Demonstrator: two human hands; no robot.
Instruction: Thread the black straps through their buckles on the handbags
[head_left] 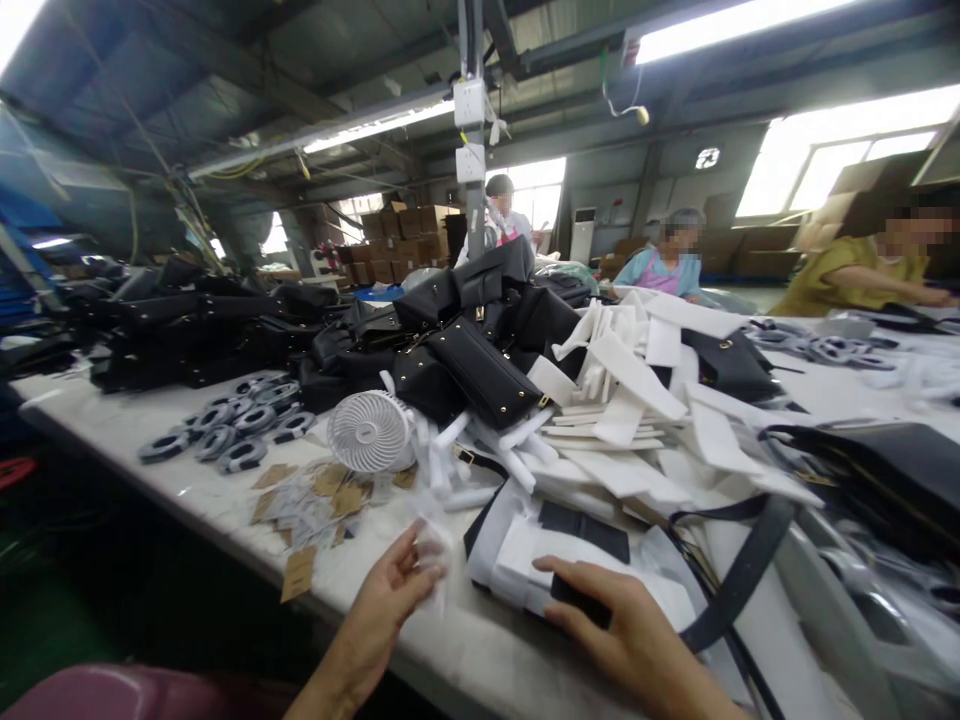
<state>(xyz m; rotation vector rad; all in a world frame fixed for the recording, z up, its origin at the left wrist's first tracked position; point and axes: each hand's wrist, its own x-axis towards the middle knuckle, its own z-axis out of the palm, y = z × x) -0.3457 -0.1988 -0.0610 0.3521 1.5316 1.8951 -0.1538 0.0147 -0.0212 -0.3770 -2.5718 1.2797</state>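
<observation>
Worktable [465, 645]: left hand [394, 585] pinching clear plastic [433, 545]; right hand [619, 610], spread, at a partly wrapped bag [585, 530]; unwrapped black bags [487, 370] heaped beyond both.

Black bag [585, 528] (white wrapping [517, 550])

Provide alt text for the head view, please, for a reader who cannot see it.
A person's left-hand grip holds blurred, translucent white material; the open right-hand grip is over a black item partly wrapped in white. Beyond are black bags, white sheets and a small white fan.
</observation>
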